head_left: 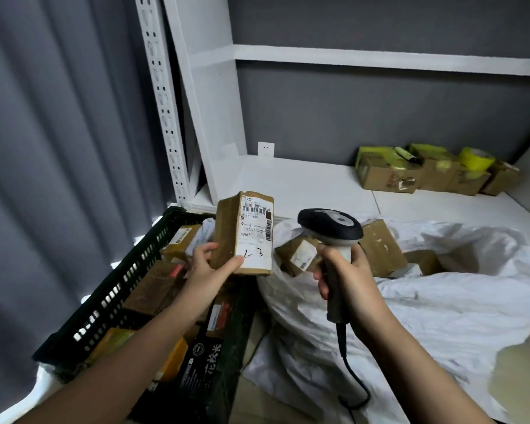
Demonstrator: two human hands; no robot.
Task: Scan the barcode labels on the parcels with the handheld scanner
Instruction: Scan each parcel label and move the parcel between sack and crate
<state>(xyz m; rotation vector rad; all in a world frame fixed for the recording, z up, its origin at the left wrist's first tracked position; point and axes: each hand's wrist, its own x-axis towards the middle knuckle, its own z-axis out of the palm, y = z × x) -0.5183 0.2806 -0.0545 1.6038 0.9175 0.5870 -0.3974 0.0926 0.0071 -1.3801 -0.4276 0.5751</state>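
Parcel (242, 234) in my left hand (207, 267) stands upright, long axis vertical, its label (255, 231) facing me; my thumb presses the label's lower edge and my fingers curl round the left side. My right hand (348, 280) is wrapped round the scanner (331, 231) grip, its head up just right of the parcel and turned away from me. Below, the black crate (117, 280) holds boxes, and the white sack (410, 301) holds more parcels.

Grey curtain (58, 148), white shelving (380, 59), perhaps yellow tape roll (477, 157).
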